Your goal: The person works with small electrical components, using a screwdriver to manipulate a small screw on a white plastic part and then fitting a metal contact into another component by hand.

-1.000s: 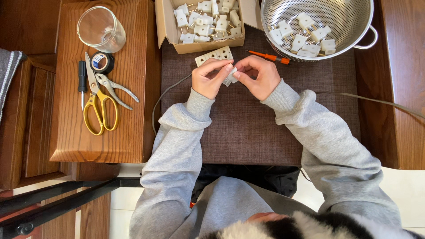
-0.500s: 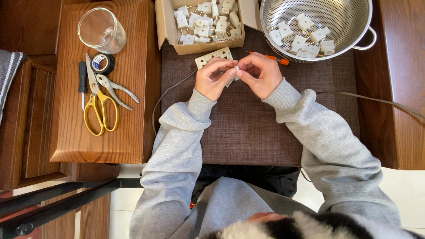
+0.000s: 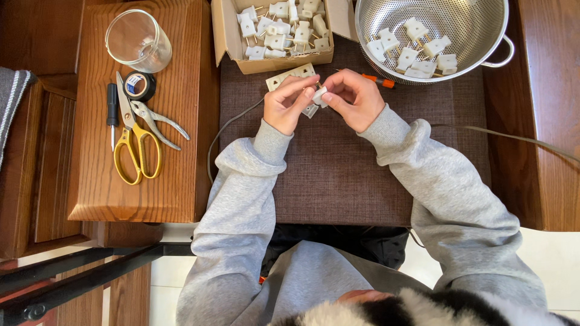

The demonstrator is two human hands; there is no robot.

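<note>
My left hand (image 3: pixel 289 104) and my right hand (image 3: pixel 355 98) meet over a brown woven mat (image 3: pixel 350 175), both pinching one small white plug (image 3: pixel 318 96) between their fingertips. Just behind the hands lies a cream socket strip (image 3: pixel 284 77), its grey cord (image 3: pixel 225 133) curving off to the left. An orange-handled screwdriver (image 3: pixel 378 79) lies beside my right hand. A cardboard box (image 3: pixel 229 37) behind holds several white plugs. A metal colander (image 3: pixel 477 24) to the right holds several more.
On the wooden side table (image 3: pixel 175 181) to the left lie yellow-handled scissors (image 3: pixel 136 151), pliers (image 3: pixel 158 121), a black screwdriver (image 3: pixel 112 108), a roll of black tape (image 3: pixel 139 86) and a glass beaker (image 3: pixel 136 40). A thin cable (image 3: pixel 513 139) runs off to the right.
Both hands have lifted slightly away from the body, closer to the socket strip, and turned the plug between the fingertips. Nothing else has moved.
</note>
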